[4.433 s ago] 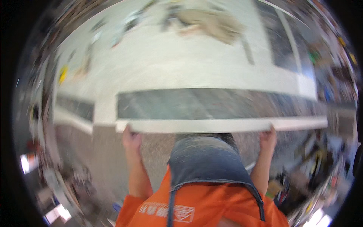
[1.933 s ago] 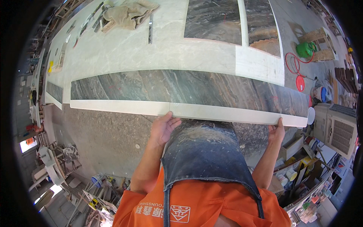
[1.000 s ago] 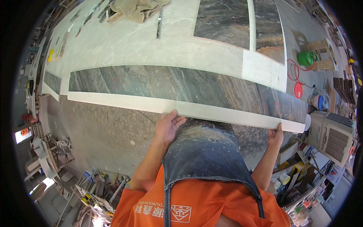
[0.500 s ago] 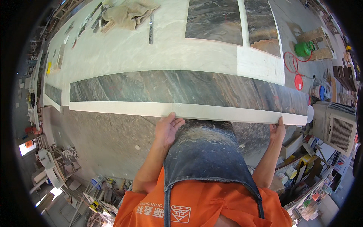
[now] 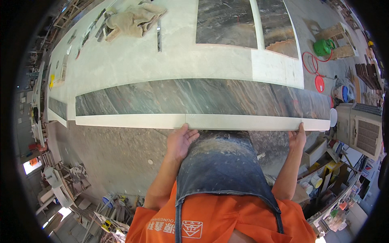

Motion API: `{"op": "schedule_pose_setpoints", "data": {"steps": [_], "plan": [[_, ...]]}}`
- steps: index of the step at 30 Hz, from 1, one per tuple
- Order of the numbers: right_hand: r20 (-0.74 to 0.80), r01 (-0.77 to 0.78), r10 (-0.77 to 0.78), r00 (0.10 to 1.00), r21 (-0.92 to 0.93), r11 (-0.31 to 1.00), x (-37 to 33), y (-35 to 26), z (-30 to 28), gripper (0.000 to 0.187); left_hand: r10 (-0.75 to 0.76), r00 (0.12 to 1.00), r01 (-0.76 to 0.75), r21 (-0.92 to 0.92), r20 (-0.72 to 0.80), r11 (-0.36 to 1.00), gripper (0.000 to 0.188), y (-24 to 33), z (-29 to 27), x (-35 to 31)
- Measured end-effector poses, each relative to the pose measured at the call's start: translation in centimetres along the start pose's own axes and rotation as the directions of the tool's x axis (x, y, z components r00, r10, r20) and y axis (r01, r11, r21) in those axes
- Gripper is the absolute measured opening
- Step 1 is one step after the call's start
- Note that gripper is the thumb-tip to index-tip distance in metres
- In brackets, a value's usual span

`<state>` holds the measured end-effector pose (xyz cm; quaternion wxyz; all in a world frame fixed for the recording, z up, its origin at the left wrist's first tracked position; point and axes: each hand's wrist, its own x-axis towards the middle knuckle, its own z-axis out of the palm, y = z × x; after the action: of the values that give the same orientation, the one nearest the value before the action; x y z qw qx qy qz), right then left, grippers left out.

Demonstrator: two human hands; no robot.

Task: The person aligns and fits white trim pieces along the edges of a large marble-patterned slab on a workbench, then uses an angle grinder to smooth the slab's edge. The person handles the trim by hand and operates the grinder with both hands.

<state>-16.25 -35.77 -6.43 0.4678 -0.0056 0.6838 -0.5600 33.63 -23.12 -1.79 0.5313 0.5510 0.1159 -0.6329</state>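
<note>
A long stone-patterned panel (image 5: 194,97), grey-green with rust streaks, lies along the near edge of a pale work surface. Along its front runs a narrow white strip (image 5: 133,121) with a seam near the middle. Just below that seam is my left hand (image 5: 180,141), its thumb tip against the strip's front edge and its fingers spread, pointing right. Toward the strip's right end, my right hand (image 5: 298,139) has its thumb on the strip and its fingers curled at the edge, partly hidden beneath. A dusty dark apron (image 5: 219,162) covers my front between both forearms.
Two darker stone panels (image 5: 227,24) lie farther back. A beige cloth (image 5: 133,20) and a metal straightedge (image 5: 159,35) are at the back left. Right of the table stand a green gas cylinder (image 5: 323,47) with a red hose and an air cooler (image 5: 360,129). Cluttered shelving (image 5: 324,186) fills the lower right.
The view has tilted slightly, so the panel and strip slope less in the picture. Both hands keep their places along the strip's edge.
</note>
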Motion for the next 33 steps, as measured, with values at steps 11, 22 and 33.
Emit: {"op": "schedule_pose_setpoints", "data": {"steps": [11, 22, 33], "plan": [[0.073, -0.085, 0.086, 0.994, -0.015, 0.996, -7.9, 6.6, 4.7, 0.038, 0.612, 0.556, -0.596, 0.783, 0.562, -0.178, 0.017, 11.7, 0.7, 0.7], [0.236, -0.089, 0.102, 0.966, -0.067, 0.994, -18.5, 11.5, 10.7, 0.033, 0.488, 0.348, -0.653, 0.581, 0.800, -0.486, 0.020, 13.4, 7.0, 13.1], [0.207, -0.081, 0.104, 0.973, -0.116, 0.990, -18.4, 11.6, 10.6, 0.034, 0.471, 0.341, -0.670, 0.562, 0.814, -0.486, 0.018, 13.5, 6.9, 13.0]]}}
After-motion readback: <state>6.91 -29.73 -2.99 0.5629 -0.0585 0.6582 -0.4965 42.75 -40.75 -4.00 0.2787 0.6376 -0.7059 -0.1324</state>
